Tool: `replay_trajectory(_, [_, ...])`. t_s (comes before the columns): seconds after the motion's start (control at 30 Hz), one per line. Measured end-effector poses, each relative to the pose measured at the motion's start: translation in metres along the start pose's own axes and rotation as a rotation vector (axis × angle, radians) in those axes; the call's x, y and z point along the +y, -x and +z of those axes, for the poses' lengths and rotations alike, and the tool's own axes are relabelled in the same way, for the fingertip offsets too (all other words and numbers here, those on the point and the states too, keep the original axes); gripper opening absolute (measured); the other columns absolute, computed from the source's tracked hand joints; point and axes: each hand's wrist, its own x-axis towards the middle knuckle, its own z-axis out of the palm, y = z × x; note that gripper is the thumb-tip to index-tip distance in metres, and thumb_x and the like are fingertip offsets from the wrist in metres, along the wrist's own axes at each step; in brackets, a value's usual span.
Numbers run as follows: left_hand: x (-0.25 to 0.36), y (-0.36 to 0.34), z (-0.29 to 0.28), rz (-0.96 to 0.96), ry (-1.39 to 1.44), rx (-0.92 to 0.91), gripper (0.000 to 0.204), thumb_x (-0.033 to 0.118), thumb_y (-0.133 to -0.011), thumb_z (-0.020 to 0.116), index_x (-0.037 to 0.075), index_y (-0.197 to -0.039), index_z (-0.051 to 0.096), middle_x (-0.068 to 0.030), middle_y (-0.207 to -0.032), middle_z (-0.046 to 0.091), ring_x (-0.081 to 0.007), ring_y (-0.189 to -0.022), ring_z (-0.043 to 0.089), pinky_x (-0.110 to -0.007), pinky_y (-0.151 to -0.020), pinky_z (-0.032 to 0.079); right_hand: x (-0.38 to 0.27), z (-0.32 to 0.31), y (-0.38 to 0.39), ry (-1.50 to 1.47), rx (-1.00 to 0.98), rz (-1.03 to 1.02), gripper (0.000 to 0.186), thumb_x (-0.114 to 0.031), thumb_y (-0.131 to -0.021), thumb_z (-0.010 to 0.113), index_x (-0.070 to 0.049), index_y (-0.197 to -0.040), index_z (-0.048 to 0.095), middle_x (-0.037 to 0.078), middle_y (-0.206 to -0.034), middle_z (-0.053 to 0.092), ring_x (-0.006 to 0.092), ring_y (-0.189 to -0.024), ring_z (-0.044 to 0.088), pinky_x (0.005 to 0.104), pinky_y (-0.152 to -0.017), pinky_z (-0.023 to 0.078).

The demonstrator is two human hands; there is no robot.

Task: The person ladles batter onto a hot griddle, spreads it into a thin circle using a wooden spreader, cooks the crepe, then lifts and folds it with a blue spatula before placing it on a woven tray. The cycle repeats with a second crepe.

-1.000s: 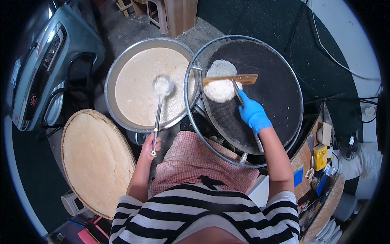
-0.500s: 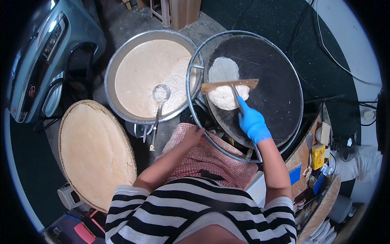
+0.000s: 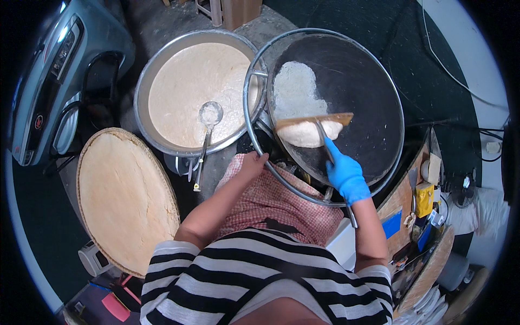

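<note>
My right hand, in a blue glove, is closed round the metal handle of a wooden-bladed batter spreader. The blade stands across the round black griddle and bears on a thick mound of pale batter on its near side. Beyond the blade, a thin whitish film of batter coats the griddle. My bare left hand is closed on the near-left part of the metal ring round the griddle; some of its fingers are hidden.
Left of the griddle stands a wide metal pot of batter, with a ladle resting in it. A round woven tray covered by pale flatbread is at the left. A scooter stands behind it. Cluttered boards lie at the right.
My right hand has drawn the spreader toward me and slightly right. The batter mound has moved with it, and the thin film behind has grown longer. My left hand stays at the ring.
</note>
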Motion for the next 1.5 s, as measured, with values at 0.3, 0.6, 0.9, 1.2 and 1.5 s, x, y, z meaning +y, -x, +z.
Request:
replay_trajectory(0.3, [0.035, -0.047, -0.040, 0.036, -0.083, -0.039, 0.024, 0.024, -0.086, 0.058, 0.000, -0.082, 0.058, -0.0069, -0.066, 0.058, -0.0127, -0.050, 0.054, -0.024, -0.041, 0.042, -0.015, 0.009, -0.035, -0.061, 0.153, -0.085, 0.058, -0.014, -0.079, 0.054, -0.022, -0.133, 0.035, 0.025, -0.091, 0.059, 0.0410, -0.082, 0.058, 0.0456, -0.073, 0.047])
replay_trajectory(0.6, [-0.016, 0.020, 0.011, -0.062, 0.121, -0.074, 0.026, 0.029, -0.087, 0.057, 0.004, -0.096, 0.054, -0.0044, -0.076, 0.058, -0.0145, -0.063, 0.058, -0.026, -0.055, 0.049, 0.007, -0.005, -0.012, -0.043, 0.138, -0.016, 0.062, -0.013, -0.077, 0.054, -0.021, -0.135, 0.033, 0.025, -0.086, 0.060, 0.0389, -0.077, 0.060, 0.0453, -0.072, 0.047])
replay_trajectory(0.9, [-0.004, -0.010, -0.007, -0.005, -0.004, -0.042, 0.022, 0.023, -0.087, 0.056, 0.001, -0.086, 0.054, -0.0071, -0.067, 0.059, -0.0159, -0.057, 0.058, -0.028, -0.051, 0.050, 0.004, 0.000, 0.005, 0.038, 0.037, 0.010, 0.060, -0.013, -0.079, 0.053, -0.021, -0.135, 0.032, 0.024, -0.088, 0.060, 0.0390, -0.079, 0.059, 0.0455, -0.071, 0.047])
replay_trajectory(1.2, [0.042, -0.045, -0.044, 0.016, -0.135, -0.061, 0.023, 0.028, -0.089, 0.055, 0.005, -0.092, 0.056, -0.0008, -0.071, 0.057, -0.0087, -0.061, 0.054, -0.022, -0.054, 0.045, -0.019, 0.011, -0.044, -0.008, 0.166, -0.095, 0.057, -0.013, -0.080, 0.047, -0.020, -0.135, 0.032, 0.026, -0.086, 0.060, 0.0395, -0.076, 0.059, 0.0460, -0.071, 0.047])
replay_trajectory(1.5, [-0.020, 0.032, 0.006, -0.082, 0.138, -0.102, 0.021, 0.022, -0.089, 0.053, 0.003, -0.097, 0.054, -0.0054, -0.082, 0.059, -0.0138, -0.071, 0.059, -0.026, -0.059, 0.049, 0.009, -0.009, -0.015, -0.080, 0.138, 0.009, 0.059, -0.015, -0.079, 0.054, -0.021, -0.134, 0.034, 0.025, -0.090, 0.060, 0.0406, -0.083, 0.058, 0.0457, -0.073, 0.047])
